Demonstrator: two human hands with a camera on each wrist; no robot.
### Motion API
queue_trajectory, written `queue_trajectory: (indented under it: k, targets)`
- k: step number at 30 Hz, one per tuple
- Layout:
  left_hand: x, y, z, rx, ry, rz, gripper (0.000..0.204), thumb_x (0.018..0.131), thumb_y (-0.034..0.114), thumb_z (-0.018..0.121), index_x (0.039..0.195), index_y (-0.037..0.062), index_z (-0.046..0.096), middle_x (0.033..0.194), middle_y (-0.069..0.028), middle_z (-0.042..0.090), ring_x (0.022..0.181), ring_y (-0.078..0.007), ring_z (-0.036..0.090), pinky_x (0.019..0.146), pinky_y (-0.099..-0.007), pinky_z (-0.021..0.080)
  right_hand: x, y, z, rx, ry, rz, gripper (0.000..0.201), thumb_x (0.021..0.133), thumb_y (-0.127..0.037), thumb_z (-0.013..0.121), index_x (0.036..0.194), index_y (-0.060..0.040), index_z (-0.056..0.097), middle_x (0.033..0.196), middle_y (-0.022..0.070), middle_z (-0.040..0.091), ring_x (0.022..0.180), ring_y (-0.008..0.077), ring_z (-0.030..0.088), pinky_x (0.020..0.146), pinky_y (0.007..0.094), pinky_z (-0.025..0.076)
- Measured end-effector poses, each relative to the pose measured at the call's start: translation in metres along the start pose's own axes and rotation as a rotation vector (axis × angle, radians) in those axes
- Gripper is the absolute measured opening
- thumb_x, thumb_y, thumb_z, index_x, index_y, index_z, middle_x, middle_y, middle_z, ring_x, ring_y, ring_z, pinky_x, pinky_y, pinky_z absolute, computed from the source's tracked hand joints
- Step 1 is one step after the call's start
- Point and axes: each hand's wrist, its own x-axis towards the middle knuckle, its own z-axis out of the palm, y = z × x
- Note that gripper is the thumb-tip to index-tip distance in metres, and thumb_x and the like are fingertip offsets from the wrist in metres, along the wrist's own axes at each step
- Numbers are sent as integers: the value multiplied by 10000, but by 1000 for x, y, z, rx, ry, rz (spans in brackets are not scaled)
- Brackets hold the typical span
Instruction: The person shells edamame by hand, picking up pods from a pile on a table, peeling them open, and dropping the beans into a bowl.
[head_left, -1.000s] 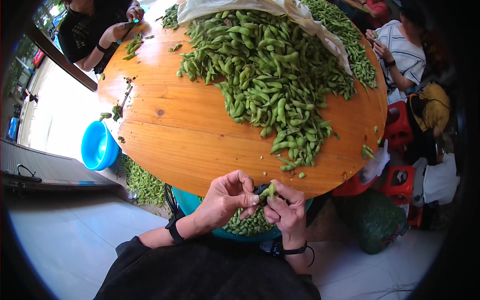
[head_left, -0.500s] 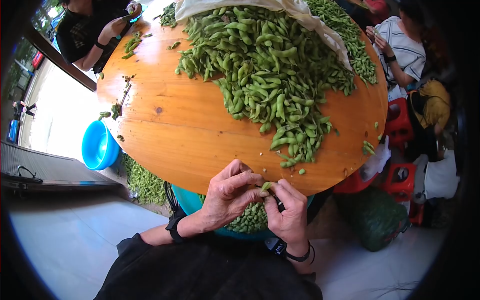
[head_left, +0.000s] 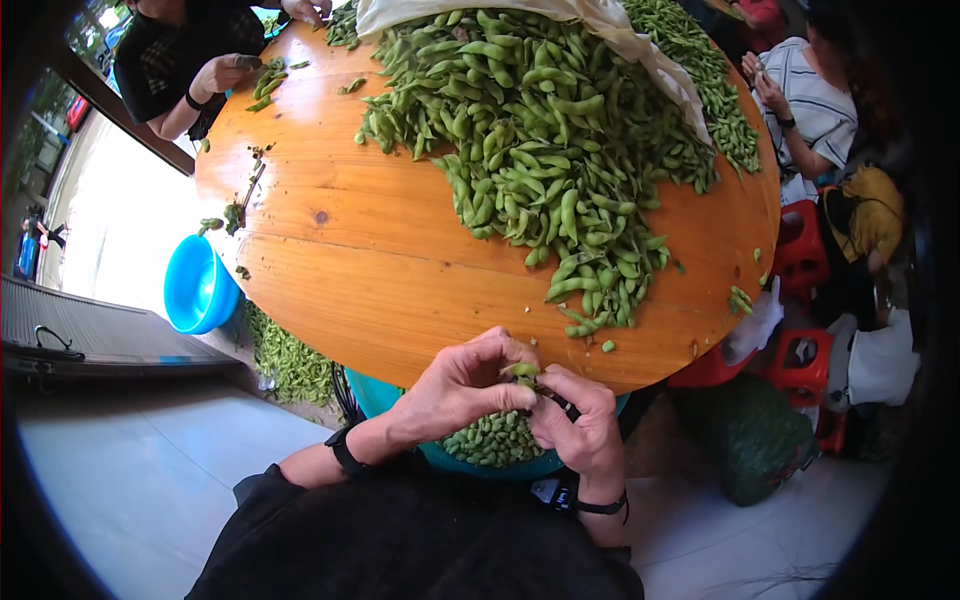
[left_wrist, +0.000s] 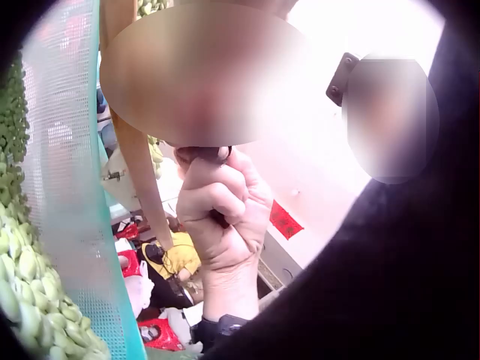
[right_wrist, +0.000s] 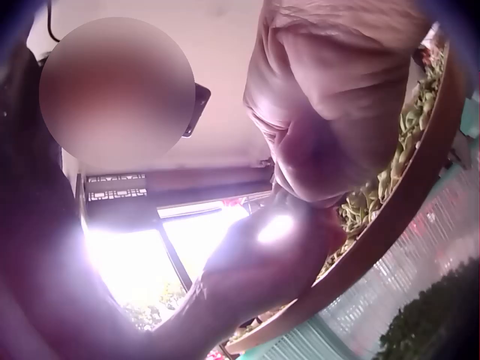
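Note:
In the head view, my left hand (head_left: pixel 465 385) pinches a green soybean pod (head_left: pixel 522 370) between thumb and fingers, just past the table's near edge. My right hand (head_left: pixel 580 425) meets it from the right, fingers curled and fingertips on the pod's near end. A dark band or small tool shows at the right fingers; its kind is hidden. Below both hands, a teal basin (head_left: pixel 367 393) holds many shelled green beans (head_left: pixel 492 440). The left wrist view shows the right hand (left_wrist: pixel 225 206) curled, and the basin's mesh-like wall (left_wrist: pixel 67 150) beside it.
A large heap of pods (head_left: pixel 540 150) covers much of the round wooden table (head_left: pixel 330 270), partly under a pale cloth (head_left: pixel 640 55). A blue basin (head_left: pixel 200 285) stands at the left. Red stools (head_left: pixel 800 360) and a dark green sack (head_left: pixel 750 440) are at the right. Two people sit across the table.
My hands stay together over the basin, shifting slightly as the pod turns between the fingertips. At the upper left, the other person's hands have moved apart.

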Motion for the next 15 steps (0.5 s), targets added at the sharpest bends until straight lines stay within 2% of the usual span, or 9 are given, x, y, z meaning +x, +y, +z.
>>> queue_trajectory:
  k: [1, 3, 4, 5, 7, 8, 10, 13, 15]
  targets:
    - [-2, -2, 0, -1, -1, 1, 147, 886, 76, 721, 982, 22, 624, 910, 25, 545, 867, -74, 540, 731, -252, 466, 0, -1, 0, -2, 0, 0, 114, 904, -4, 597, 987, 69, 626, 756, 51, 542, 564, 108, 553, 490, 253, 409]
    - [-5, -6, -3, 68, 10, -56, 222, 863, 66, 741, 1032, 22, 604, 992, -9, 580, 920, -93, 577, 795, -257, 496, -2, -1, -2, -322, 43, -195, 140, 859, -5, 628, 985, 57, 629, 765, 97, 554, 618, 196, 592, 549, 303, 446]
    - [-6, -3, -6, 308, 2, -99, 253, 875, 115, 741, 1063, 17, 602, 895, -18, 629, 804, -77, 593, 697, -239, 497, -4, 0, -1, -321, 45, -194, 140, 859, -5, 628, 985, 57, 629, 765, 97, 554, 618, 196, 592, 549, 303, 446]
    - [-6, 1, -6, 309, 1, -101, 253, 875, 115, 741, 1063, 17, 602, 895, -18, 629, 804, -77, 593, 697, -239, 497, -5, 1, 0, -360, 74, -189, 158, 834, 2, 636, 983, 55, 629, 775, 116, 557, 650, 241, 602, 576, 323, 458]
    - [-6, 7, -5, 702, -50, 31, 275, 897, 127, 719, 1108, 6, 592, 744, -25, 637, 656, -77, 586, 595, -245, 484, -5, 1, 3, -399, 103, -184, 178, 808, 8, 643, 981, 52, 630, 785, 135, 561, 682, 286, 612, 604, 344, 470]
    - [-6, 6, -6, 702, -47, 30, 275, 897, 127, 719, 1108, 6, 592, 744, -25, 637, 656, -77, 586, 595, -245, 484, -5, -2, 4, -469, 129, -247, 181, 801, 17, 639, 978, 53, 630, 792, 145, 569, 686, 306, 616, 609, 351, 477]
    - [-7, 5, -9, 868, -81, 178, 278, 943, 158, 665, 1149, -6, 575, 664, -35, 621, 570, -87, 565, 535, -254, 463, -3, -1, 7, -535, 154, -313, 185, 793, 27, 634, 975, 54, 630, 799, 155, 578, 691, 327, 620, 615, 359, 485]
    - [-6, 13, -6, 721, -102, 51, 175, 990, 132, 570, 1090, -11, 569, 637, -85, 611, 545, -125, 579, 515, -298, 467, -3, 2, 7, -610, 233, -367, 186, 788, 35, 624, 972, 57, 632, 814, 164, 586, 710, 342, 631, 630, 371, 497]
    - [-6, 8, -10, 602, -124, -41, 187, 1014, 140, 518, 1109, -14, 562, 649, -75, 604, 564, -126, 577, 523, -297, 465, -3, 1, 4, -550, 205, -255, 187, 789, 37, 621, 974, 60, 631, 829, 171, 590, 725, 352, 633, 640, 379, 506]
